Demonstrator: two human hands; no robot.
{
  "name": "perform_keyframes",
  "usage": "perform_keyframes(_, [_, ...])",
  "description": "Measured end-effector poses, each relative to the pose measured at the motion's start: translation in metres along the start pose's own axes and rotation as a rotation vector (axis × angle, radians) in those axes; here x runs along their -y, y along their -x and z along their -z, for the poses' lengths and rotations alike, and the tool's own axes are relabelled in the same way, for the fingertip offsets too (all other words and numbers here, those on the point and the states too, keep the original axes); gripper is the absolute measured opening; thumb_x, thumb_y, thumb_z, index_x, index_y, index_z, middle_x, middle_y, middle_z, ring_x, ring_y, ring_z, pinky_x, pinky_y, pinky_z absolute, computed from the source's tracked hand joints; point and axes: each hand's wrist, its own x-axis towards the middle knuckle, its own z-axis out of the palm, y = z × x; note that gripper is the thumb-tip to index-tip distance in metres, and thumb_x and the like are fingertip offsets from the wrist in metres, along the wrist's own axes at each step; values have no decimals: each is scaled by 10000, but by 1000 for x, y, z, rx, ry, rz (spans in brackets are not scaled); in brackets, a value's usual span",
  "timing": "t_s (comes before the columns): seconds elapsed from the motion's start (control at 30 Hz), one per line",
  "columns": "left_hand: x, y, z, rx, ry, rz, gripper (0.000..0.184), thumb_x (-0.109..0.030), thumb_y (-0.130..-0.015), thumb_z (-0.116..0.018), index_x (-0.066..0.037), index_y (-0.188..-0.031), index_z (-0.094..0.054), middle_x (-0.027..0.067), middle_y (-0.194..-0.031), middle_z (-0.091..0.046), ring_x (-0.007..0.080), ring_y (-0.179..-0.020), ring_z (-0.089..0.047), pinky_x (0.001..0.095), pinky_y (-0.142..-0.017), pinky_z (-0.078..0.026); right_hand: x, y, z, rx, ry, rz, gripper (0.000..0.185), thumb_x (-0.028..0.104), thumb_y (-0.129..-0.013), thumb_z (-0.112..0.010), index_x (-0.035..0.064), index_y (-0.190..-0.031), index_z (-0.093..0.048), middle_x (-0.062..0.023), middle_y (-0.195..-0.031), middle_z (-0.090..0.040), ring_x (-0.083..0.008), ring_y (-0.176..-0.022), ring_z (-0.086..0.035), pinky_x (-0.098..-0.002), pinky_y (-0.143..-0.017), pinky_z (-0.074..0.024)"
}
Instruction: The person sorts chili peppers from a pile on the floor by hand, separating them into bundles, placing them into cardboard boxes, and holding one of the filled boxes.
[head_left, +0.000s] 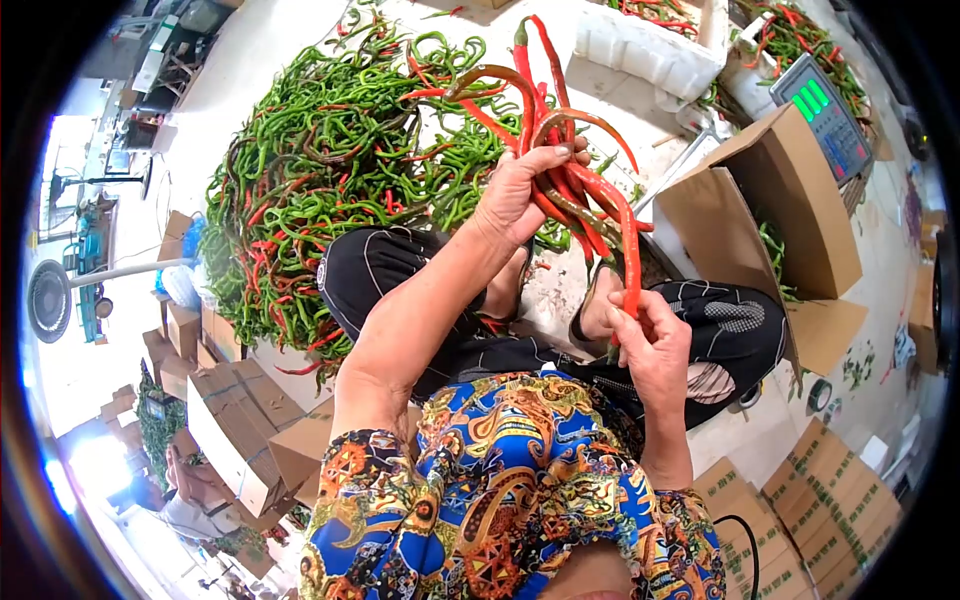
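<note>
My left hand (522, 190) is closed around a bunch of long chili peppers (527, 95), mostly red with a few brownish ones, their ends sticking out above and below the fist. In front of my right knee, my right hand (650, 338) pinches the lower end of one long red chili pepper (628, 240). The upper part of that pepper reaches up to the bunch beside my left fingers. Beyond my left arm a large heap of green and red chili peppers (310, 170) lies on the floor.
An open cardboard box (770, 200) stands to the right, with green peppers inside. Behind it is a scale with a lit green display (810, 100). A white foam crate (650, 50) is at the top. Cardboard cartons (240, 430) lie at lower left, near a fan (50, 300).
</note>
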Motion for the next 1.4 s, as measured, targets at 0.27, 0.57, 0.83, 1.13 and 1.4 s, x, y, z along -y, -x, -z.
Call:
perform_keyframes(0.27, [7,12,-15,228,-163,163,563,-137,-752,-735,-19,-1247,-492,88,-1072,-627,197,-961,-623,360,-911,-508,2,-7,18,281,-568,-208,209,129,-967,-491,-22,-1075,-587,-41,-734,-616,-4,-429,-344,-139,-397,-271])
perform_keyframes(0.57, [20,16,-23,129,-124,276,396,1,-767,-689,-20,-1147,-580,91,-991,-642,191,-870,-658,325,-796,-549,-14,-9,29,-244,-23,64,152,111,-885,-644,-1,-987,-632,-39,-734,-644,-42,-549,-516,-179,-494,-407])
perform_keyframes(0.83, [34,25,-32,217,-162,271,412,-69,-767,-742,-4,-1137,-574,95,-1024,-657,205,-953,-653,337,-854,-544,-19,-30,7,-293,921,538,300,65,-762,-708,21,-1053,-648,-109,-819,-623,-293,-687,-644,-347,-599,-521])
perform_keyframes(1.13, [-2,35,-41,300,-237,171,517,-147,-644,-693,11,-1110,-535,75,-840,-608,177,-759,-599,301,-697,-502,18,-16,13,73,433,479,370,-39,-775,-640,15,-1139,-603,-140,-995,-611,-227,-766,-623,-310,-706,-502])
perform_keyframes(1.4, [14,41,-17,595,-109,344,675,-310,-623,-867,-56,-1123,-491,63,-776,-533,196,-581,-561,300,-513,-460,47,-15,33,-85,-123,401,254,-6,-883,-606,-31,-1135,-602,-35,-865,-612,-59,-754,-554,-190,-701,-451])
